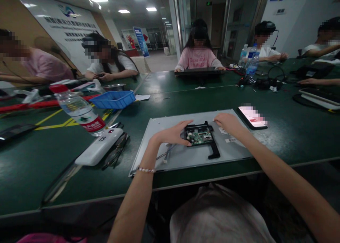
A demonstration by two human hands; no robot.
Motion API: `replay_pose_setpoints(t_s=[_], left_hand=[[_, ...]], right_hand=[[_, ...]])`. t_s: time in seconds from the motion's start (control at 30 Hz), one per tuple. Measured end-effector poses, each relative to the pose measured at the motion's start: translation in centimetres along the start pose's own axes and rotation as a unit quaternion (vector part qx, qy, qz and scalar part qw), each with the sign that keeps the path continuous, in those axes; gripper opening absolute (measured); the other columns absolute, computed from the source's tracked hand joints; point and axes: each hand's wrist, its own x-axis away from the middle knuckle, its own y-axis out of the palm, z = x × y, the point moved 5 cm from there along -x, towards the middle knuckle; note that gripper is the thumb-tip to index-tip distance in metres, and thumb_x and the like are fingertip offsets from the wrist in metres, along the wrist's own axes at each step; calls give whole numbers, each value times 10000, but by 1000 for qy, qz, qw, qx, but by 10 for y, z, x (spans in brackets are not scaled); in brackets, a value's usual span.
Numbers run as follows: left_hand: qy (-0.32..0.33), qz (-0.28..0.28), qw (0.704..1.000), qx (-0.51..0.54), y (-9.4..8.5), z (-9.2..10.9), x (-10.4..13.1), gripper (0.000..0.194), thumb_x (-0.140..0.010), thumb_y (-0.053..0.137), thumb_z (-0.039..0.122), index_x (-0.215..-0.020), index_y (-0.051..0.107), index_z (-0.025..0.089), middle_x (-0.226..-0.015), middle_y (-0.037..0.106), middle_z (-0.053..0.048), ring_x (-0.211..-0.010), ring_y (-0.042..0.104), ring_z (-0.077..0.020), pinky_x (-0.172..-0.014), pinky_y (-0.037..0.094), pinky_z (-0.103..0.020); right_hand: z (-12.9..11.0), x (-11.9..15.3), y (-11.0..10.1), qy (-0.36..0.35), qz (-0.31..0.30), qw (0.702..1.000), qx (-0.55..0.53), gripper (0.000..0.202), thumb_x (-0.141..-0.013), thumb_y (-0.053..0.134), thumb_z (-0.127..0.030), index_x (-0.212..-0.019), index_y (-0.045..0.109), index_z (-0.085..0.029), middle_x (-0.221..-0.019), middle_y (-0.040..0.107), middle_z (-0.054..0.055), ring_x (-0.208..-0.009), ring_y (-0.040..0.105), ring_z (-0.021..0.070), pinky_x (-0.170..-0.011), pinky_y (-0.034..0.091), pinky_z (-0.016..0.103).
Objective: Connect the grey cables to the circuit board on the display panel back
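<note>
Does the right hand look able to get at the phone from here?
Probably yes: the phone lies just right of the right hand, beside the grey panel, with nothing visible blocking the way.

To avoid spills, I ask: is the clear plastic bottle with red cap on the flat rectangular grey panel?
No, the bottle is on the green table, left of the panel.

Head view, forward, down over hands [173, 134] [228, 123]

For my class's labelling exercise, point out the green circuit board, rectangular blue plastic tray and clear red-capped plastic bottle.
Green circuit board [198, 137], head view: component side.
Rectangular blue plastic tray [117, 103], head view: near wall.
Clear red-capped plastic bottle [77, 109], head view: body.
</note>
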Motion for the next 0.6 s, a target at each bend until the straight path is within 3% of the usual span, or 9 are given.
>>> replay_pose_setpoints(t_s=[0.17, 0.33, 0.6], left_hand=[[-13, 2, 1000, 0, 1, -2, 0, 1026, -685, 679, 518, -1494, 127, 214, -1557, 198, -98, -1411, 233, -268, -1156, 199, -409], [-15, 5, 1000, 1, 2, -5, 0, 1044, -679, 687, 537, -1494, 132, 197, -1553, 210, -109, -1409, 240, -273, -1156, 201, -408], [-15, 14, 1000, -8, 5, -12, -1, 1039, -674, 688, 567, -1487, 166, 183, -1532, 263, -124, -1388, 288, -285, -1143, 234, -404]], right_hand=[[-2, -1, -6, 11, 18, 1000, -7, 231, -906, 483, -182, -961, 706, -159, -976, 710, 110, -913, 645, 249, -756, 455, 332], [-13, -11, -20, -22, 72, 989, -126, 220, -901, 528, -231, -1030, 700, -185, -1059, 708, 64, -971, 639, 218, -851, 455, 317], [-43, -25, -7, -86, 31, 983, -161, 196, -881, 555, -204, -986, 722, -202, -1019, 724, 48, -961, 640, 215, -872, 459, 332]])
